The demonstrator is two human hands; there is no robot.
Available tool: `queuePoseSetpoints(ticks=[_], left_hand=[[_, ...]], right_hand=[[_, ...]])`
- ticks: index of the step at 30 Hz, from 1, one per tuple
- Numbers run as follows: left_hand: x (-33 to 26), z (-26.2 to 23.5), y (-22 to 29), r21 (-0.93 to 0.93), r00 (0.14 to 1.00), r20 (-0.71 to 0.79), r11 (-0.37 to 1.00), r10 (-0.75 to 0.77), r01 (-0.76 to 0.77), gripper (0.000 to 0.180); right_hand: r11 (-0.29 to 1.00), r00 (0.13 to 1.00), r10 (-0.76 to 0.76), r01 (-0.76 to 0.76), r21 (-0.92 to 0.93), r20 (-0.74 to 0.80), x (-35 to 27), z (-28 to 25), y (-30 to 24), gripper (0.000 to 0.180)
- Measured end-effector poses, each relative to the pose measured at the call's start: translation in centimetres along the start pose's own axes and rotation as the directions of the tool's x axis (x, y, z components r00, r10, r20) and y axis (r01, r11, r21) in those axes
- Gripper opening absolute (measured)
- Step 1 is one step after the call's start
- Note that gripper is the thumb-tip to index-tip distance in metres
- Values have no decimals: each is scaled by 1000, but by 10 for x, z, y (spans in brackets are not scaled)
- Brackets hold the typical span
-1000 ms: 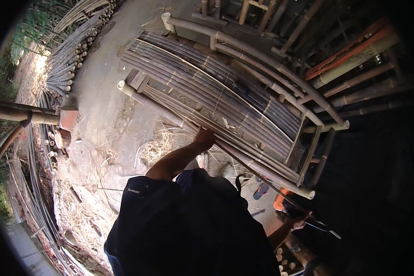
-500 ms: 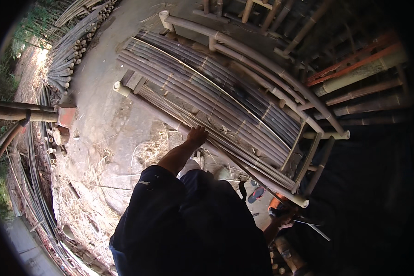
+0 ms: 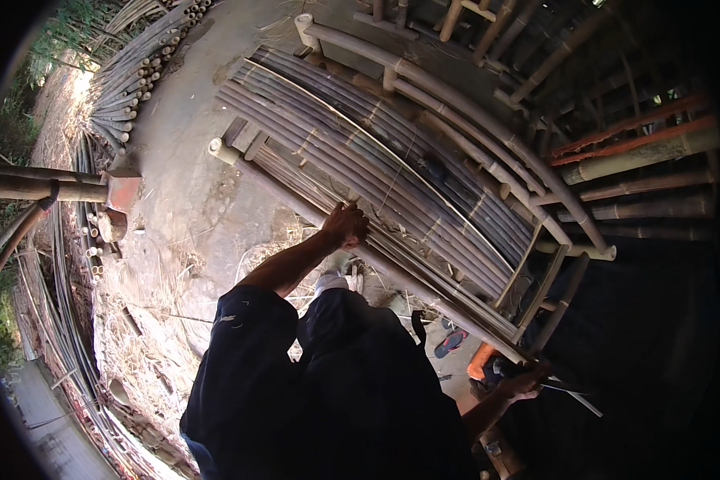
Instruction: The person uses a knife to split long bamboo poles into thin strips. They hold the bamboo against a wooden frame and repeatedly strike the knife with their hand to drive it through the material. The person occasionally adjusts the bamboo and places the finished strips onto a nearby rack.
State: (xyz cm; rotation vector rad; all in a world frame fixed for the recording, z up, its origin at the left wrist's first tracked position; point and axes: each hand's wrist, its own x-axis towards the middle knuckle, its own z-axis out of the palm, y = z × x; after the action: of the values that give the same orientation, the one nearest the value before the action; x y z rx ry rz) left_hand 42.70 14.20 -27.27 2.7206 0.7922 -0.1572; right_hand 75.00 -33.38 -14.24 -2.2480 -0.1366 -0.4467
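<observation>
A long bamboo bench (image 3: 276,192) lies slantwise in front of me, its seat made of dark bamboo slats (image 3: 360,168). My left hand (image 3: 346,226) is closed around thin bamboo strips (image 3: 408,260) along the bench's near side, just behind the thick front pole (image 3: 284,196). Beyond the bench's right end, in shadow, my right hand (image 3: 525,386) has its fingers curled. A thin, pale-edged piece (image 3: 584,402) sticks out past that hand on the right; its kind is too dark to make out.
The bench's backrest rails (image 3: 456,96) rise on the far side. Bamboo frames (image 3: 632,188) stand at the right. Stacked poles (image 3: 128,96) lie far left, near a post (image 3: 40,188). A sandal (image 3: 451,342) and an orange object (image 3: 480,360) lie below the bench. Straw litters the ground (image 3: 160,352).
My right hand has moved up and to the right toward the bench's end, the pale-edged piece moving with it. My left hand stays on the strips, its knuckles raised higher.
</observation>
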Motion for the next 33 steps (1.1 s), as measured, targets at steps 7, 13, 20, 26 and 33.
queuePoseSetpoints(ticks=[7, 13, 20, 26, 33], left_hand=[[62, 36, 20, -99, 943, 229, 970, 241, -224, 63], [82, 60, 33, -277, 916, 325, 950, 234, -144, 55], [80, 107, 48, -106, 908, 389, 987, 154, -121, 53], [98, 145, 46, -62, 909, 389, 989, 151, -138, 51], [106, 178, 53, -94, 895, 427, 991, 129, -98, 50]], right_hand=[[854, 897, 426, -442, 275, 121, -4, 59, -2, 29], [784, 811, 493, -571, 243, 314, -21, 138, 153, 37], [682, 673, 731, -728, -70, 116, -64, 263, 253, 29], [494, 486, 860, -869, -18, 157, -69, 308, 281, 38], [546, 530, 831, -834, -72, 167, -84, 313, 325, 39]])
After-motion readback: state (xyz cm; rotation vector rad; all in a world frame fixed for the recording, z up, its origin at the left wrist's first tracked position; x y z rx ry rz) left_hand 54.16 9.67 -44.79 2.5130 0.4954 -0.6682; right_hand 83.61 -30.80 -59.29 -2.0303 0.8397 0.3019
